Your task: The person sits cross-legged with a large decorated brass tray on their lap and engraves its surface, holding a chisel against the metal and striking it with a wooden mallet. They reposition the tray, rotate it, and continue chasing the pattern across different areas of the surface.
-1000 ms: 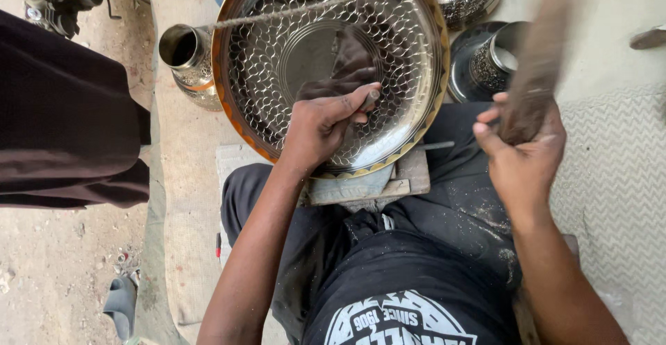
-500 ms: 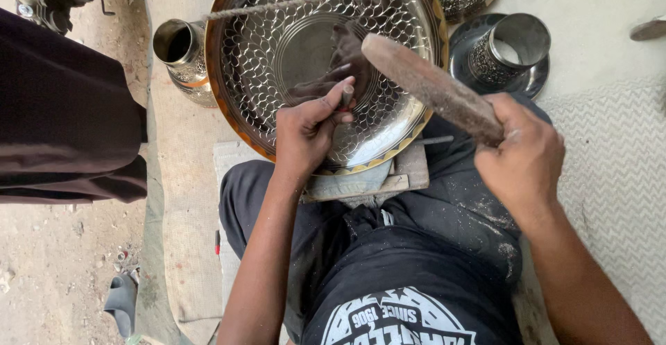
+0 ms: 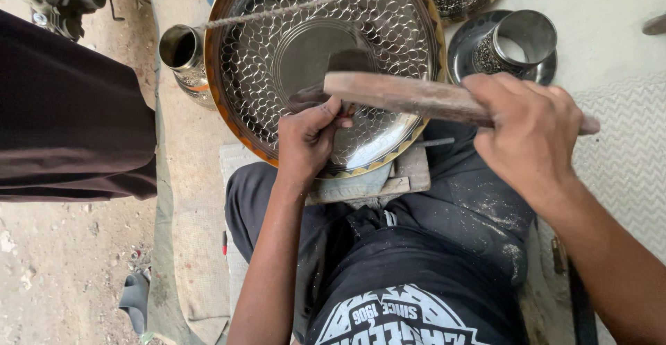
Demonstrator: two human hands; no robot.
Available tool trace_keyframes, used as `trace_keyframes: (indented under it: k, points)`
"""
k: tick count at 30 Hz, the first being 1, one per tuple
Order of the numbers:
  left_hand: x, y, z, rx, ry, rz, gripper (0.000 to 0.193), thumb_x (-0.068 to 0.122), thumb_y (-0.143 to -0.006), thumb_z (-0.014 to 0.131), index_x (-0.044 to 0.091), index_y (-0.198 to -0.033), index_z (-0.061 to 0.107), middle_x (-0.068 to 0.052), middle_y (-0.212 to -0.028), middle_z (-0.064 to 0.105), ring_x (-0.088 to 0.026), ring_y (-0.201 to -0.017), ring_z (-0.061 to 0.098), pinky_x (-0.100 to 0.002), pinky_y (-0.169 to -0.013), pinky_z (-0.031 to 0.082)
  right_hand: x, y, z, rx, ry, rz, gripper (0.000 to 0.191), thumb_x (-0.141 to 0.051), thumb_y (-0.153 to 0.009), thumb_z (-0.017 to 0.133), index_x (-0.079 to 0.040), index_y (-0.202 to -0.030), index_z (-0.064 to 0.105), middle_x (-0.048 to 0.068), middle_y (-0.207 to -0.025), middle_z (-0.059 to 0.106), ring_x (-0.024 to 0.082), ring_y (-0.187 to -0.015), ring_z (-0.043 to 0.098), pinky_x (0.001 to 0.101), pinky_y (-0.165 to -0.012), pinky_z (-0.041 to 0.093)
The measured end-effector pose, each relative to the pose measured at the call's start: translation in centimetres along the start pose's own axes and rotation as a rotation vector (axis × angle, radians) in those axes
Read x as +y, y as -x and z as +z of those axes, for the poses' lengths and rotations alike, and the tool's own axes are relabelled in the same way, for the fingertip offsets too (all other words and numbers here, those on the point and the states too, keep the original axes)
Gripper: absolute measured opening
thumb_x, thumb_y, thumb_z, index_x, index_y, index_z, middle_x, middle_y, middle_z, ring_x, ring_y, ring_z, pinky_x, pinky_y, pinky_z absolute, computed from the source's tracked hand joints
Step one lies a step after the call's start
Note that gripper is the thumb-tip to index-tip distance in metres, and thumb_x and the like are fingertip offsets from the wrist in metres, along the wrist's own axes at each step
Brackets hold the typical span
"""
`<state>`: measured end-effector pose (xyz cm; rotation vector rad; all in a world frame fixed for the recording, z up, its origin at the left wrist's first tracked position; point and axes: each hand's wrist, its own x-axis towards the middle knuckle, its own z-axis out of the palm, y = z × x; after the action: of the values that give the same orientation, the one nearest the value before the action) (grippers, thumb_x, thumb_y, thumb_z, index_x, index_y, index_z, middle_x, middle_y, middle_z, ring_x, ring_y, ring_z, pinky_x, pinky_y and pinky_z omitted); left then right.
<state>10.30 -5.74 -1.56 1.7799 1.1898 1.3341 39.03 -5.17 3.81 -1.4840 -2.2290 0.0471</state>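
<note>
My left hand (image 3: 306,140) is pinched shut on a small punch, mostly hidden under my fingers (image 3: 331,117), its tip set on the scaled pattern of the big round metal tray (image 3: 277,61) at the centre of the frame. My right hand (image 3: 531,133) is wrapped tight around the handle of a wooden mallet (image 3: 402,95), which lies level across the tray, its head just above my left knuckles.

The tray rests tilted on a wooden block (image 3: 409,171) on my lap. A rope (image 3: 305,4) crosses its upper edge. A small metal cup (image 3: 182,54) stands at the upper left, a patterned metal cup on a saucer (image 3: 517,43) at the upper right.

As I judge it, a blow falling slightly off would hit my knuckles, not the punch. The tilted tray could slide on the block and smear the pattern.
</note>
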Motion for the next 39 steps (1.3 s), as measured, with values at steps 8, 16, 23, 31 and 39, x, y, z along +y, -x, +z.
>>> trace_keyframes:
  k: [8, 16, 23, 31, 39]
  points:
    - [-0.1, 0.2, -0.2, -0.034, -0.155, -0.071, 0.036, -0.012, -0.093, 0.067, 0.004, -0.125, 0.072, -0.009, -0.099, 0.08, -0.011, -0.086, 0.078, -0.024, -0.079, 0.061, -0.9, 1.2, 0.8, 0.013, -0.229, 0.164, 0.04, -0.001, -0.083, 0.073, -0.011, -0.122, 0.065, 0.009, -0.098, 0.071, 0.03, -0.085, 0.07, 0.0432, -0.075, 0.05]
    - [0.0, 0.4, -0.2, -0.036, -0.133, -0.075, 0.038, -0.014, -0.094, 0.066, 0.004, -0.127, 0.07, -0.008, -0.101, 0.08, -0.011, -0.091, 0.077, -0.023, -0.084, 0.062, -1.1, 1.7, 1.9, -0.009, -0.323, 0.24, 0.042, -0.002, -0.084, 0.07, -0.012, -0.124, 0.063, 0.005, -0.104, 0.072, 0.024, -0.091, 0.071, 0.0435, -0.079, 0.053]
    - [0.2, 0.3, -0.4, -0.052, -0.177, -0.059, 0.041, -0.015, -0.091, 0.066, 0.006, -0.126, 0.071, -0.007, -0.101, 0.08, -0.01, -0.092, 0.077, -0.023, -0.085, 0.062, -1.6, 2.5, 1.8, 0.045, -0.25, 0.185, 0.05, 0.004, -0.078, 0.069, -0.012, -0.125, 0.065, 0.009, -0.107, 0.074, 0.029, -0.095, 0.073, 0.0478, -0.084, 0.052]
    - [-0.1, 0.5, -0.5, -0.063, -0.184, -0.067, 0.041, -0.014, -0.092, 0.067, 0.006, -0.127, 0.071, -0.007, -0.102, 0.08, -0.009, -0.091, 0.077, -0.023, -0.086, 0.06, -1.9, 3.2, 2.5, 0.077, -0.273, 0.205, 0.052, 0.006, -0.076, 0.068, -0.011, -0.126, 0.065, 0.012, -0.11, 0.076, 0.031, -0.098, 0.074, 0.0482, -0.086, 0.051]
    - [0.4, 0.4, -0.5, -0.091, -0.125, -0.114, 0.044, -0.016, -0.091, 0.064, 0.006, -0.129, 0.07, -0.007, -0.102, 0.079, -0.009, -0.09, 0.076, -0.021, -0.085, 0.059, -1.5, 4.4, 3.6, 0.089, -0.316, 0.254, 0.049, 0.004, -0.085, 0.068, -0.012, -0.131, 0.065, 0.009, -0.114, 0.075, 0.026, -0.102, 0.072, 0.0419, -0.094, 0.048]
